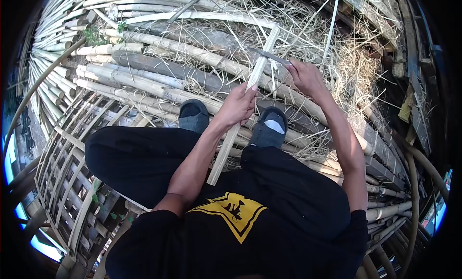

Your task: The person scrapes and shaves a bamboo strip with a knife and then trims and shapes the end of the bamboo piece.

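My left hand (237, 105) is closed around the middle of a pale, flat bamboo strip (223, 156). The strip runs at a slant from near my lap up to the bamboo poles beyond my feet. In my right hand (306, 78) is a knife (269, 55), its handle mostly hidden by the fingers. Its blade points left and lies across the upper part of the strip, seemingly touching it. Beneath both hands are my feet in dark slippers (269, 131).
Bamboo poles (202, 55) lie side by side under and ahead of me. Thin shavings (356, 67) are heaped over them, thickest at the right. A woven bamboo lattice (79, 168) curves up on the left. Stacked timber (409, 53) stands at the far right.
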`<act>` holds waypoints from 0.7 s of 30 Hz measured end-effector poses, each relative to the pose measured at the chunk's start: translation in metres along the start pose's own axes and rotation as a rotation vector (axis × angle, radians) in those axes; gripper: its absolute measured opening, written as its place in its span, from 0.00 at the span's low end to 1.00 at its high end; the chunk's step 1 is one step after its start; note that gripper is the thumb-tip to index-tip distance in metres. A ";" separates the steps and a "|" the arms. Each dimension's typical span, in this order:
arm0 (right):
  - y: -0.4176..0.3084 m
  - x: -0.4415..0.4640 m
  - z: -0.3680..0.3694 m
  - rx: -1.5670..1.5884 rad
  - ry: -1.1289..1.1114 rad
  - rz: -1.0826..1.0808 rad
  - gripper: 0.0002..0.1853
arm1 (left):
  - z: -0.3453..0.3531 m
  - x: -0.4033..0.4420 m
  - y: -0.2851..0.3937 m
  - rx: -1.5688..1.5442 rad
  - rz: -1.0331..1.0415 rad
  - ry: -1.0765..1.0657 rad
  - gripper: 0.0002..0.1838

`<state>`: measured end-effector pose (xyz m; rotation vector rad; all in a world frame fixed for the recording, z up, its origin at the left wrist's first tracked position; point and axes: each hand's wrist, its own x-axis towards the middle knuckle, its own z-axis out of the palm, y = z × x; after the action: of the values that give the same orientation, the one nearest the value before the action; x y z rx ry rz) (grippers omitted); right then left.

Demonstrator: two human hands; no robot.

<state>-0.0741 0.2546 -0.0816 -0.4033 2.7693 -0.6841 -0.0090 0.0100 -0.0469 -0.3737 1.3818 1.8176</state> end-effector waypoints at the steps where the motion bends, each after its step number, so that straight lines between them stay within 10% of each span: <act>1: -0.004 0.000 0.006 0.018 0.056 -0.032 0.22 | -0.002 -0.001 -0.001 0.002 0.019 0.003 0.14; 21: 0.026 0.011 0.010 -0.073 0.044 -0.083 0.24 | 0.004 -0.009 0.002 0.042 -0.003 0.034 0.14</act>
<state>-0.0862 0.2691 -0.1048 -0.5266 2.8390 -0.6184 -0.0041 0.0099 -0.0385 -0.3867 1.4397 1.7841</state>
